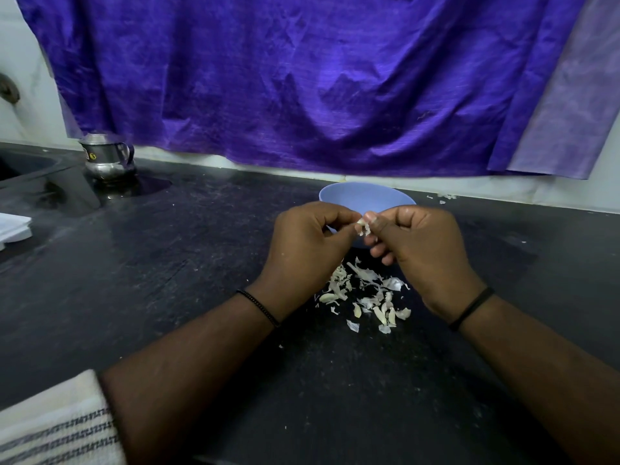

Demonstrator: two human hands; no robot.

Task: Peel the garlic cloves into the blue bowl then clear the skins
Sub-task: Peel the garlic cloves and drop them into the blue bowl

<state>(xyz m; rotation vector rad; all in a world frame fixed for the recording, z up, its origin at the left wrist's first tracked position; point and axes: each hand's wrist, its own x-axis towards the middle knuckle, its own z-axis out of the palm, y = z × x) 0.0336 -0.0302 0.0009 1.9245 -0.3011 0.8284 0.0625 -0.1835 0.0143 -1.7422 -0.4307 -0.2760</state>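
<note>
Lighting: we are seeing dim, even indoor light, the worktop (201, 270) showing faint sheen; soft shadows lying under the forearms. Wide-angle bending is curving the edges; slight softness throughout.

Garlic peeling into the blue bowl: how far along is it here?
Partway. A pile of loose skins already lies on the black counter, so some peeling is done. In hand: the left hand and right hand pinch one garlic clove in front of the blue bowl, whose contents are hidden. Left: clearing the skins.
</note>
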